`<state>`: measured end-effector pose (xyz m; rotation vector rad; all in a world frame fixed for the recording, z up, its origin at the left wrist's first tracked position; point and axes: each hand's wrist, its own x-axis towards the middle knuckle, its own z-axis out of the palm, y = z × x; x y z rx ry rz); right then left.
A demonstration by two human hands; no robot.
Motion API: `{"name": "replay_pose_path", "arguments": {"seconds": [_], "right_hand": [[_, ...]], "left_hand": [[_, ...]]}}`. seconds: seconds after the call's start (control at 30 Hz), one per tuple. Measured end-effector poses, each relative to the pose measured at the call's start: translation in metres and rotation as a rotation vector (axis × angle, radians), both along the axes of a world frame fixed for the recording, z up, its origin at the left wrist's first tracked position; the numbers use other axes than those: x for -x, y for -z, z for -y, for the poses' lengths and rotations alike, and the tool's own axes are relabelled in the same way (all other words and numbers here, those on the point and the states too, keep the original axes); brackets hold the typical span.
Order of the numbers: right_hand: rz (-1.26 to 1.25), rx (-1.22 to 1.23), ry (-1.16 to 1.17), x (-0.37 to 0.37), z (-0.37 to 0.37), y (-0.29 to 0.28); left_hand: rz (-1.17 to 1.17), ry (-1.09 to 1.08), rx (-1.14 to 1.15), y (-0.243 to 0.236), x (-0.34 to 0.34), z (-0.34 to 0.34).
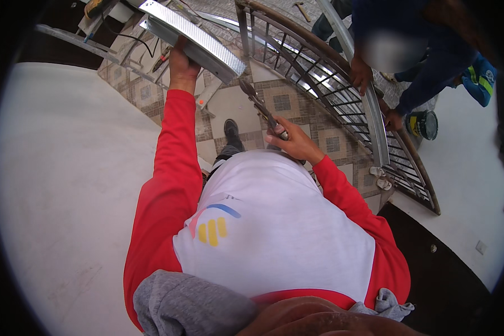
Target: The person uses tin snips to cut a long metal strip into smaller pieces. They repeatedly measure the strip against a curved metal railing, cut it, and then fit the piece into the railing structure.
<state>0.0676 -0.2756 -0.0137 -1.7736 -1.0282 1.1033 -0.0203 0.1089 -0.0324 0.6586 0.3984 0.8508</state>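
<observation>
My left hand (pixel 183 66) is raised in front of me, wrapped round the underside of a shiny metal channel (pixel 199 42). The channel slants from upper left down to the right. In my right hand (pixel 292 140), near my waist, is a pair of tin snips (pixel 259 105). The fingers are closed round its handles. Its blades point up and left, just below the right end of the channel and apart from it as far as I can see. Part of my left fingers is hidden behind the channel.
A dark metal railing (pixel 297 61) curves along the right. Beyond it a person in dark clothing (pixel 409 67) grips a long metal strip (pixel 375 129). A bucket (pixel 421 124) stands there. A metal ladder (pixel 103 49) is at the left, a hammer (pixel 302 11) beyond the railing.
</observation>
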Motion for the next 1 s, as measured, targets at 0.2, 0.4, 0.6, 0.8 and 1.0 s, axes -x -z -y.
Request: {"name": "replay_pose_path", "arguments": {"seconds": [0.2, 0.4, 0.6, 0.8, 1.0], "right_hand": [[-0.006, 0.018, -0.002, 0.001, -0.004, -0.003], [-0.041, 0.041, 0.000, 0.001, -0.009, -0.018], [-0.024, 0.064, 0.033, 0.003, -0.008, -0.013], [0.026, 0.062, 0.013, 0.001, -0.008, -0.006], [-0.043, 0.054, 0.002, 0.002, -0.009, -0.013]], "left_hand": [[-0.026, -0.032, -0.037, -0.008, -0.003, 0.004], [-0.013, -0.006, -0.050, -0.014, -0.005, 0.005], [-0.018, -0.009, -0.074, -0.016, -0.004, 0.007], [-0.050, -0.023, -0.051, -0.017, -0.005, 0.007], [-0.063, -0.033, -0.029, -0.018, -0.004, 0.009]]}}
